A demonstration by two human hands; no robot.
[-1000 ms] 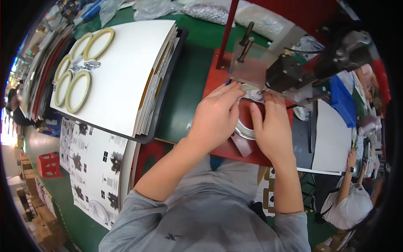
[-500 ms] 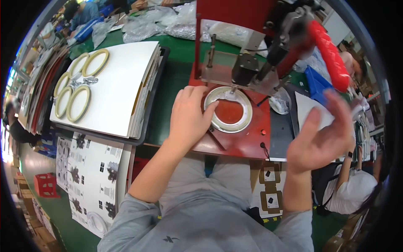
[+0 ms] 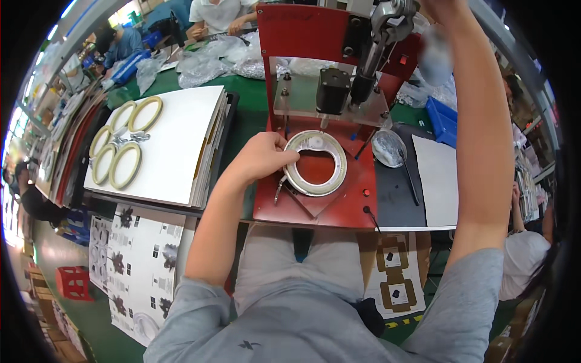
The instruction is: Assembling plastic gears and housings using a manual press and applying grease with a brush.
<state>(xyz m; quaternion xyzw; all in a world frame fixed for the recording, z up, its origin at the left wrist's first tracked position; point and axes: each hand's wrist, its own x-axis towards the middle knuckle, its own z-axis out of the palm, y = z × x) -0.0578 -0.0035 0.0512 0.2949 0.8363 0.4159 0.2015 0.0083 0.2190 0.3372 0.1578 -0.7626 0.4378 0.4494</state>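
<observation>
A round silver-white ring (image 3: 336, 181) with a pale yellowish rim lies flat on the red base (image 3: 269, 209) of a hand press. Along its upper inside edge is a wider section with a small pale spot. My left hand (image 3: 264, 156) grips the ring's left edge, thumb on top and fingers curled beside it. Above the ring stands the press's black block (image 3: 333, 91) with a thin tip pointing down. My right arm reaches up along the right side; only part of my right hand (image 3: 445, 6) shows at the upper edge, near the press's metal lever (image 3: 390, 21), its fingers hidden.
Several yellowish rings (image 3: 125, 166) and small silver parts lie on a white board stack (image 3: 181, 133) at left. Right of the press are a clear dish (image 3: 388, 148), a dark pen-like tool (image 3: 411, 184), a grey-white sheet (image 3: 437, 187) and a blue bin (image 3: 442, 121). Co-workers sit beyond.
My right hand has risen from beside the press to the upper edge. The lever now stands upright, its red handle out of view. My left hand stays on the ring; the view has shifted.
</observation>
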